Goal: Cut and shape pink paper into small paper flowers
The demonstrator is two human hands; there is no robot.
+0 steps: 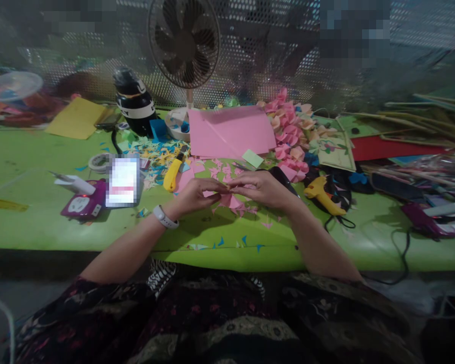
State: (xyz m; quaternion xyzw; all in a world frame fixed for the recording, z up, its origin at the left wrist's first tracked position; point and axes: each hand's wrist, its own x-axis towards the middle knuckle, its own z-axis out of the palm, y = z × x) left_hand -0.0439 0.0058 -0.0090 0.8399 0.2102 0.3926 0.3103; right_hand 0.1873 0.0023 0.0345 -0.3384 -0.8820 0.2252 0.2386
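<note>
My left hand [199, 194], with a pale band on its wrist, and my right hand [263, 188] meet over the middle of the green table. The fingertips of both pinch a small pink paper piece [231, 201], which hangs below them and is partly hidden by the fingers. Pink paper scraps [220, 171] lie under and behind the hands. To the left of my left hand is a yellow cutter knife [171, 174]. A light green paper square [252, 158] lies just beyond my right hand, and a dark phone-like object [283, 180] is beside it.
Pink paper sheets [231, 132] lie behind, next to a heap of paper flowers [288, 134]. A yellow glue gun [326, 195] rests at right. At left are a lit phone [122, 181], a purple power strip [82, 205] and a black bottle [135, 103]. A fan [184, 45] stands behind.
</note>
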